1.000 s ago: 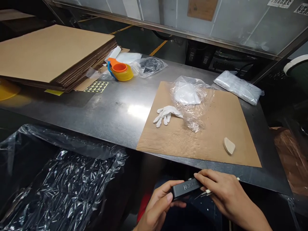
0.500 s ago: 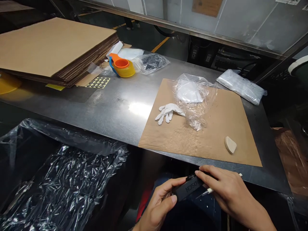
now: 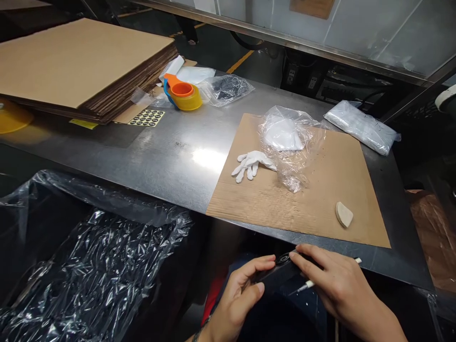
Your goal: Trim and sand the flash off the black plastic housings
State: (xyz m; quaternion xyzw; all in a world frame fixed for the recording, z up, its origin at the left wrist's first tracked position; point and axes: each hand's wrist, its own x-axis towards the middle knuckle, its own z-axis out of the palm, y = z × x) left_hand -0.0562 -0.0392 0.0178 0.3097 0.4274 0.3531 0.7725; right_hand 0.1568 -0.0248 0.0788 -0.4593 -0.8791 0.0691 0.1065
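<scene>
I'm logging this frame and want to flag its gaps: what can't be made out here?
Head view only:
- Black block: mostly covered by the left hand and right hand; any lettering is out of sight.
- White stick: its middle is hidden under the right hand.
- Sticker sheet: print too small to read.
- Yellow thing: cut off by the left edge.

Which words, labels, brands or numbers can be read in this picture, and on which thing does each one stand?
No text can be read as it stands.
Black part held by left hand and right hand: no lettering shows on the face in view.
Sticker sheet on the steel table: black round marks, too small to read.
Board on the back wall: no writing visible.
</scene>
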